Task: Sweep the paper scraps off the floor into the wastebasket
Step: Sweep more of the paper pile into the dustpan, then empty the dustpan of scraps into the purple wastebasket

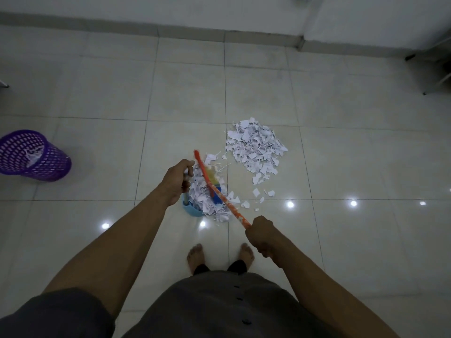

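Observation:
A pile of white paper scraps lies on the tiled floor ahead of me, with loose pieces trailing toward my feet. A blue dustpan sits on the floor, heaped with scraps. My left hand grips the dustpan's upright handle. My right hand holds the orange handle of a broom, whose blurred blue and yellow head lies over the dustpan. The purple mesh wastebasket stands far to the left with a few scraps inside.
My bare feet stand just behind the dustpan. A wall with a baseboard runs along the far side. Furniture legs stand at the right edge, and another leg shows at the far left edge.

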